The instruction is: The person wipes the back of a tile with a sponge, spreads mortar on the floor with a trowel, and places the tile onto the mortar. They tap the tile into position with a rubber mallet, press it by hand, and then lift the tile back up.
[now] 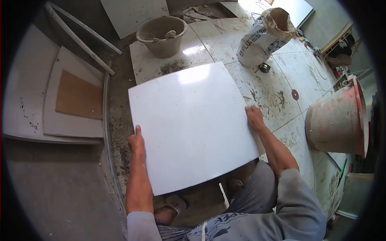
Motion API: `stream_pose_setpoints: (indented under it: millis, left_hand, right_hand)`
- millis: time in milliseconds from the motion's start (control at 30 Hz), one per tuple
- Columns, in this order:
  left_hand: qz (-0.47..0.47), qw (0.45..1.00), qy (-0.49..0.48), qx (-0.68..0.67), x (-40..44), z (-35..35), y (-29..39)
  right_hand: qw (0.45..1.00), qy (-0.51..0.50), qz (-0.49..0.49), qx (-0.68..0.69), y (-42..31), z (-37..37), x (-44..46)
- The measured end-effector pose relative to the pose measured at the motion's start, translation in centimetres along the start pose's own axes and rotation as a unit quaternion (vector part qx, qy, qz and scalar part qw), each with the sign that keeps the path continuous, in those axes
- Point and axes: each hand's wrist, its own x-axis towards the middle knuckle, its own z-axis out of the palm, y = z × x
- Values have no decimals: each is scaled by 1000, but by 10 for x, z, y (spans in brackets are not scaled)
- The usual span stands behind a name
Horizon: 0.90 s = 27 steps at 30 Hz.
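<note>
A large glossy white floor tile (193, 124) fills the middle of the view, held up between my two hands. My left hand (137, 142) grips its left edge, thumb pointing up along the side. On the opposite edge, my right hand (255, 117) is closed with the thumb near the top face. The fingers of both hands are mostly hidden beneath the tile. Its far edge overlaps the view of the laid tiles (205, 38), and its near edge is above my legs and a sandalled foot (176, 204).
A grey bucket (164, 46) and an open paper bag (257, 46) stand beyond the tile. A tape measure (264, 68) and a red disc (295, 94) lie on the right. A reddish bucket (331, 120) stands farther right. A metal straightedge (107, 132) runs along the left.
</note>
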Motion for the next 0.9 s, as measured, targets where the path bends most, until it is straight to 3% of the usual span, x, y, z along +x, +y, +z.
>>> stream_pose_setpoints:
  millis: [67,167,267,533,600,733,900]
  left_hand:
    - [-12,1000,-18,-8,-35,15,-23]
    - [-41,992,-38,-115,-58,25,2]
    - [-17,996,0,-89,-57,29,2]
    - [-80,985,-23,-149,-40,48,-8]
    - [-82,986,-25,-142,-32,52,-12]
    - [-84,994,-11,-75,-32,49,-12]
    - [-99,991,-21,-91,-33,49,-14]
  right_hand:
    - [1000,-8,-5,2,27,-5,-20]
    - [999,34,0,-11,41,6,-6]
    - [999,44,-4,-27,47,19,4]
    - [998,29,50,-39,37,25,15]
    - [994,-26,99,-38,29,19,12]
    - [993,-35,107,-45,22,17,10]
    - [992,-39,104,-64,20,24,14]
